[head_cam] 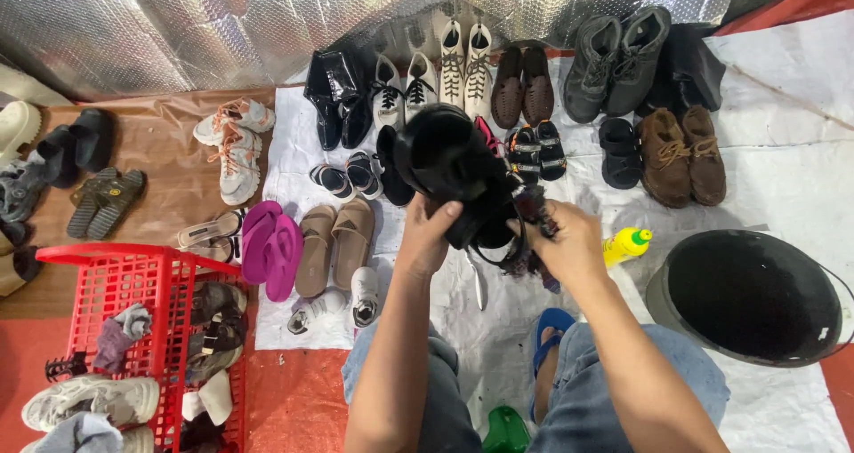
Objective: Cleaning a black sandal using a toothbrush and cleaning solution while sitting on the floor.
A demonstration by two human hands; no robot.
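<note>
My left hand [427, 235] grips a black shoe [449, 164] from below, raised over the white sheet. My right hand [565, 240] holds a dark rag or brush [536, 211] against the shoe's side, with black straps hanging under it. A yellow bottle with a green cap [625, 244] lies just right of my right hand. Rows of shoes cover the sheet beyond: black boots [336, 97], white sneakers [464, 57], brown loafers [523, 87], grey hiking shoes [616, 60], brown suede shoes [685, 155].
A red plastic basket [107, 271] with shoes and rags stands at the left. A large black basin [752, 295] sits at the right. Pink flip-flops [271, 248] and tan slides [336, 244] lie near my knees. A silver foil wall [178, 26] backs the area.
</note>
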